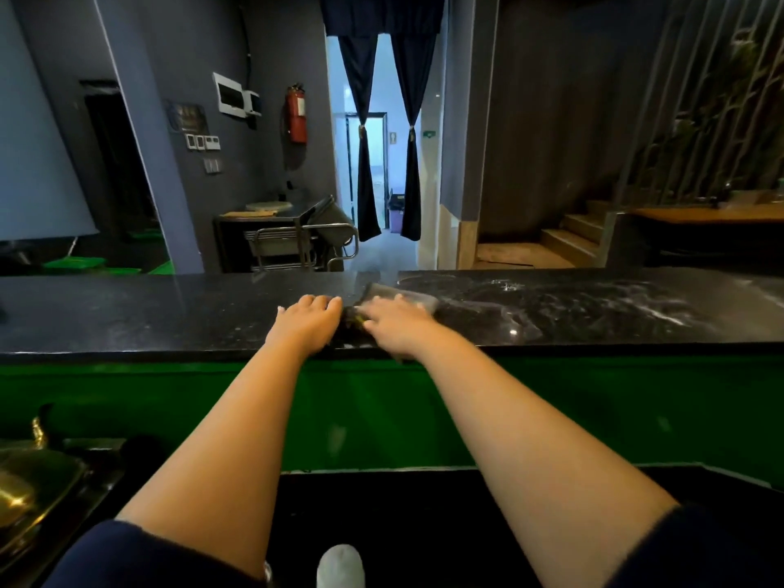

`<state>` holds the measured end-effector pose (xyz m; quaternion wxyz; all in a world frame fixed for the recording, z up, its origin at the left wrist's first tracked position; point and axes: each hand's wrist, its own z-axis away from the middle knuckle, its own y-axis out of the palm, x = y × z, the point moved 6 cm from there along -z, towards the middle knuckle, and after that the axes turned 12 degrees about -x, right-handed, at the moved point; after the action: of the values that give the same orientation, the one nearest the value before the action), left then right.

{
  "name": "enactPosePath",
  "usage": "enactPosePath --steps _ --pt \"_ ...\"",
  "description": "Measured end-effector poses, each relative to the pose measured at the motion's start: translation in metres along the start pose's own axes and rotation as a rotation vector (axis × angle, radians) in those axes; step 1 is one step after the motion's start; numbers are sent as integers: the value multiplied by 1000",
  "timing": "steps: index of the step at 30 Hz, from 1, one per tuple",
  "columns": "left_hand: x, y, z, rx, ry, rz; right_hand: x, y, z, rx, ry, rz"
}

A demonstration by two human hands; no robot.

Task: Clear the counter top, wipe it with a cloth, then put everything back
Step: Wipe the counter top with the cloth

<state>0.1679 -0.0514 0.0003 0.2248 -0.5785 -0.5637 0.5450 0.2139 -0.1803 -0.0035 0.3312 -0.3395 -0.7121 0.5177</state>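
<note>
The right hand (396,322) lies flat with fingers straight, pressing a grey cloth (384,295) on the dark table (169,311). Just left of the cloth, the left hand (307,318) rests flat and released. Right of the cloth the table shines with wet streaks (594,307).

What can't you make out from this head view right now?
- Cloth: mostly covered by the motion-blurred right hand; its shape and the grip are unclear.
- Counter top: cut off by both side edges.
- Brass item, lower left: cropped by the edge, so unidentifiable.
- Left hand: palm contact hidden.
</note>
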Motion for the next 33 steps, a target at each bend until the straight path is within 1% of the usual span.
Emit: enactPosePath --steps 2,4,5,6,9,11,12,15,17,19,21,24,25,26,27,30,31,33 --pt "-2 -3 -5 23 -15 -15 18 4 -9 40 -101 -50" --pt "0 -4 -9 58 -42 -5 6 1 -19 78 -119 -84" --pt "2 -3 -11 70 -38 -10 -8 -1 -23 81 -98 -96" --pt "5 0 -13 81 -29 -24 -25 -3 -28 70 -51 -104" --pt "12 10 -23 80 -17 -53 -75 -7 -42 20 176 -58" --pt "12 14 -30 78 4 -63 -75 -3 -51 21 243 -14" --pt "11 16 -34 76 15 -71 -62 1 -58 29 222 -19" --pt "13 23 -51 79 5 -84 -17 16 -87 61 55 -59" --pt "15 26 -60 71 -7 -83 -8 22 -106 96 -14 -78" --pt "16 27 -65 70 -3 -84 -16 24 -121 104 -23 -88" --pt "17 27 -68 75 6 -90 -42 25 -135 65 49 -71" --pt "16 27 -67 89 17 -88 -89 27 -154 41 289 42" --pt "16 28 -68 87 12 -93 -92 31 -160 50 348 65" --pt "16 29 -68 84 6 -97 -83 34 -166 52 360 65" --pt "16 30 -69 81 3 -99 -65 38 -174 50 306 44" --pt "16 29 -69 58 0 -77 -1 48 -181 96 -25 -23" --pt "17 29 -69 54 1 -61 6 48 -181 115 -92 -9" --pt "17 27 -69 56 -2 -47 -6 43 -179 122 -95 -2"
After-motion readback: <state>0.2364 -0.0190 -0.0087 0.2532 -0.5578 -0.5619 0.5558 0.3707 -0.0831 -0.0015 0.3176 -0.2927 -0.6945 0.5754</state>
